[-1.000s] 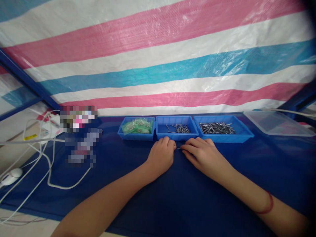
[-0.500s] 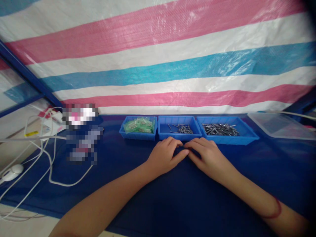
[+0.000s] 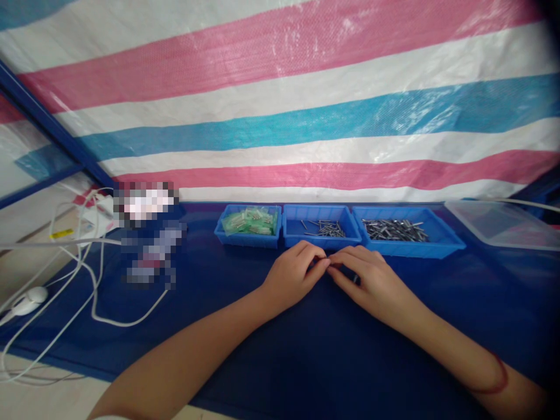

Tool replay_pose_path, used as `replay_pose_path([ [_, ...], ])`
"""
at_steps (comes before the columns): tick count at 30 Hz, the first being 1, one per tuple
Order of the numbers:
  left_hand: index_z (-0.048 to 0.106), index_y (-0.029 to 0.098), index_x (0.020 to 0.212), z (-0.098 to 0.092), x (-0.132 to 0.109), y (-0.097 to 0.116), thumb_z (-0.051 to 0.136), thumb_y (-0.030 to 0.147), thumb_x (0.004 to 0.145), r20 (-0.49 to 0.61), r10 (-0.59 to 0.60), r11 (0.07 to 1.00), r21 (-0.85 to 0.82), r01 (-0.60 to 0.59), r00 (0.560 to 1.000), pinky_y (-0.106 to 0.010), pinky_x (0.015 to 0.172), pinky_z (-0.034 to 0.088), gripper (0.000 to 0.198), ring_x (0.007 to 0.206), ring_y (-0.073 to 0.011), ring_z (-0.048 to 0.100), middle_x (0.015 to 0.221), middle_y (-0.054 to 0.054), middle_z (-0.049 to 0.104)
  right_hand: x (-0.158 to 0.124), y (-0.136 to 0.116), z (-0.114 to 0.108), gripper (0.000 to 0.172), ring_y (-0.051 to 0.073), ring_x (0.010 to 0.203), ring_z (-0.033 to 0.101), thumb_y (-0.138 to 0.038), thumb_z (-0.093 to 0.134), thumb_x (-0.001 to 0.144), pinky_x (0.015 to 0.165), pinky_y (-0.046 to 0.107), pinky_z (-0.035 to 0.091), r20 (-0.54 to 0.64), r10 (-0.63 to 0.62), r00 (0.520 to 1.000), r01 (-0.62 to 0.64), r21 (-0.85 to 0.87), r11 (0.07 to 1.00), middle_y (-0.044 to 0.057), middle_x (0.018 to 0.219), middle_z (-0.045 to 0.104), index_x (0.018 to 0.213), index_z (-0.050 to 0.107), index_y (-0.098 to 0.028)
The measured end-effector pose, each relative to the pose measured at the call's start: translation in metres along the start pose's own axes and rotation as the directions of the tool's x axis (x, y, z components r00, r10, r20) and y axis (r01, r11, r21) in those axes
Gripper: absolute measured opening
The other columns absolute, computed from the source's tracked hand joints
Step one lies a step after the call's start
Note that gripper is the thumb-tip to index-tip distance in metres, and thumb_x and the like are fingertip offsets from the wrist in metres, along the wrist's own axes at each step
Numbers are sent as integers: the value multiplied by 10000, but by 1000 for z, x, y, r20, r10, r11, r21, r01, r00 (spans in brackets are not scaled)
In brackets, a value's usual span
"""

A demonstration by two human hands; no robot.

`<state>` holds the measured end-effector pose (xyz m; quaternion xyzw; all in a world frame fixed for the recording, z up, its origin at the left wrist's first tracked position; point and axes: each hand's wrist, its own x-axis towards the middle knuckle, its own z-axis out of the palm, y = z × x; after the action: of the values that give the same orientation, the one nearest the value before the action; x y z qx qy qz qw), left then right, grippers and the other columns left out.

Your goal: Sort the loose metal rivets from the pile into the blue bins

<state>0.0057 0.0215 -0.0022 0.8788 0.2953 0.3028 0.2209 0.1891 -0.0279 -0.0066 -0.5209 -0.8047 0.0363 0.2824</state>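
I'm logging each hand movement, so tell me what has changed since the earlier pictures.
The left hand has shifted slightly right, closing the gap, so its fingertips now meet those of the right hand. The thin metal piece seen between them a second ago is hidden; whether it is held can't be told. The three blue trays stayed in their row.

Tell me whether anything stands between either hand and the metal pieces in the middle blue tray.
The left hand and right hand are on the near side of the middle blue tray, so its near wall stands between them and the metal pieces. Nothing visible covers the pieces from above.
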Motion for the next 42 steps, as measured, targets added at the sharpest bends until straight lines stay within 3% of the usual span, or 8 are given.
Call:
replay_pose_path([
  [9,577,172,933,-2,-1,1,462,272,946,-58,18,998,-61,-22,998,-272,810,483,153,856,-151,584,907,-44,608,0,-2,3,170,200,840,616,-264,503,909,776,371,483,4,40,999,-40,99,994,62,911,678,839,651,-221],
  [18,586,177,955,0,-2,4,464,273,946,-96,43,993,-106,-53,994,-279,823,491,156,886,-152,594,938,-54,625,1,-2,3,158,210,905,647,-280,543,887,799,375,535,-139,78,987,-43,237,971,60,950,693,916,695,-246],
  [25,569,171,953,0,1,3,435,252,959,-116,36,996,-75,-45,993,-279,840,480,157,872,-151,582,930,-55,613,3,0,-12,111,200,907,636,-328,604,859,825,367,516,-208,136,969,-69,299,952,39,921,687,896,681,-256],
  [29,576,170,1003,2,2,2,435,275,961,-34,29,999,-34,-30,999,-297,856,476,180,914,-172,591,955,-63,625,4,-1,-22,112,194,894,626,-330,598,863,830,354,491,-232,91,969,-37,225,974,33,896,676,840,670,-247],
  [32,570,169,1090,3,1,1,461,291,949,22,13,999,37,-14,1000,-324,872,469,216,930,-192,596,970,-65,643,5,13,-33,142,192,870,624,-340,590,863,811,335,477,-325,124,937,-74,161,984,40,878,680,807,660,-229],
  [37,578,207,1198,4,1,6,452,313,949,159,138,971,175,-165,978,-368,976,403,298,1153,-232,524,1232,-76,606,1,61,-50,233,192,726,610,-402,579,856,659,306,433,-519,300,800,-395,-79,915,73,813,690,875,694,-200],
  [39,539,255,1281,5,1,8,450,318,945,230,201,941,224,-253,952,-397,1024,360,353,1283,-251,426,1386,-52,511,-1,78,-51,289,226,758,618,-416,567,856,671,331,423,-498,321,806,-481,-234,845,112,872,704,933,713,-179],
  [42,497,310,1336,9,1,8,437,336,943,310,243,896,292,-335,919,-437,1043,322,398,1376,-272,315,1506,-24,374,-2,86,-46,361,273,864,624,-440,521,870,751,371,427,-469,312,826,-493,-336,802,137,943,704,1011,708,-165],
])
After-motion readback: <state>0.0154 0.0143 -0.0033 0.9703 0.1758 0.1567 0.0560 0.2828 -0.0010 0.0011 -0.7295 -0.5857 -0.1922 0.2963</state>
